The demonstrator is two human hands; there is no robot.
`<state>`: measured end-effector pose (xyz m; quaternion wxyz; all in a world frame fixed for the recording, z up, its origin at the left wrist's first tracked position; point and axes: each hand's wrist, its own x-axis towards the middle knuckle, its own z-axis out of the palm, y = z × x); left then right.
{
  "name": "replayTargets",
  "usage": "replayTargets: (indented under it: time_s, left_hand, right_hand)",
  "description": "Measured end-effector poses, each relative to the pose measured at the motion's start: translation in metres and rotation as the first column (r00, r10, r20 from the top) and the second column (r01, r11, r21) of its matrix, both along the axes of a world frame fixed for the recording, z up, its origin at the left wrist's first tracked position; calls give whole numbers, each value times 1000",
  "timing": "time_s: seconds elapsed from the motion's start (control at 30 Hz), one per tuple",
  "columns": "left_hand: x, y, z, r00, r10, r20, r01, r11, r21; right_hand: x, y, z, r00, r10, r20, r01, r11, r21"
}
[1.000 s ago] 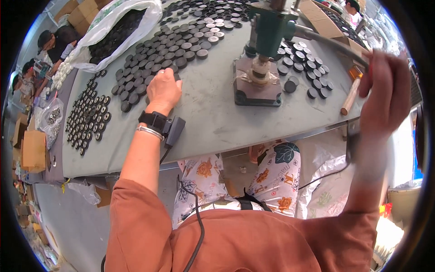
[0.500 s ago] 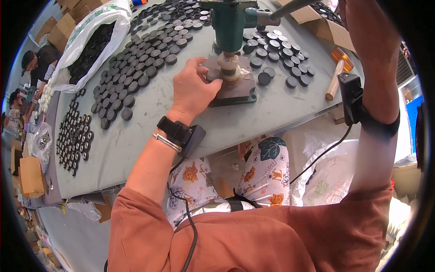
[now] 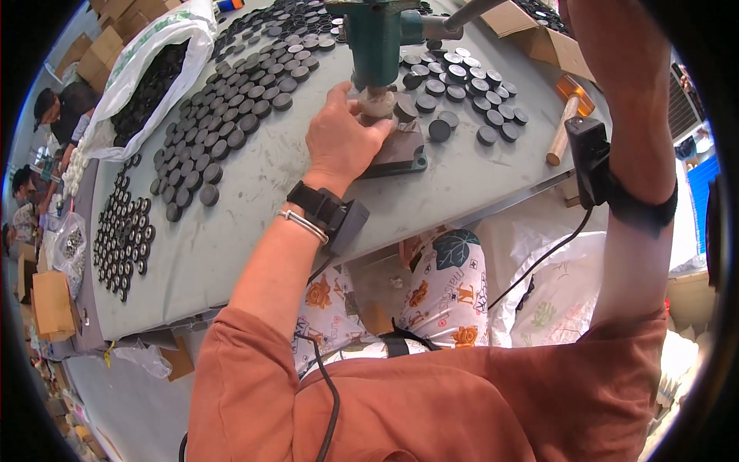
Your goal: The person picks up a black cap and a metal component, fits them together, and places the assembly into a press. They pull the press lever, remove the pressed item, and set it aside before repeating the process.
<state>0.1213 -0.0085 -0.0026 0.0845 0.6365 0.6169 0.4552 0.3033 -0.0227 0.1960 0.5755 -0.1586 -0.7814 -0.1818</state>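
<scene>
A dark green hand press [image 3: 376, 46] stands on the table, with a pale, whitish die [image 3: 377, 103] beneath its ram. My left hand [image 3: 344, 138] is curled at the die's left side, thumb in front and fingers behind. Whatever lies between those fingers is hidden by the hand. Just right of the die, close to my thumb tip, a black round cap [image 3: 405, 108] sits tilted over the metal base [image 3: 399, 151]. My right arm is raised towards the press lever [image 3: 469, 14]; my right hand [image 3: 573, 11] is mostly cut off by the top edge, its fingers out of sight.
Rows of black caps [image 3: 223, 115] cover the table's left, and more caps [image 3: 473, 85] lie right of the press. Smaller ringed parts [image 3: 123, 231] fill the left edge. A mallet [image 3: 568, 115], an open carton [image 3: 531, 38] and a white sack [image 3: 154, 50] surround them.
My left hand has moved right, in against the die; the cap it held is no longer visible in its fingers. A tilted cap now shows right of the die. The view has shifted slightly.
</scene>
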Motion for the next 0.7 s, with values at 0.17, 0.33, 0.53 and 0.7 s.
replayTargets:
  time_s: [0.17,0.33,0.53,0.7]
  left_hand:
    - [-2,0,-4,999,3,38,-3,1000,-9]
    - [-10,-7,-9,996,1,92,-3,1000,23]
    - [-72,-44,-9,960,163,-227,-133,981,143]
    - [-170,-104,-2,762,433,-482,-494,869,-1]
  right_hand:
    - [1,-19,-19,995,48,-83,-50,998,-22]
    - [5,-67,-64,983,-174,-55,141,918,-371]
    - [19,-73,-140,987,-133,-91,110,968,-225]
    - [13,-71,-169,990,-30,-135,-10,958,-288]
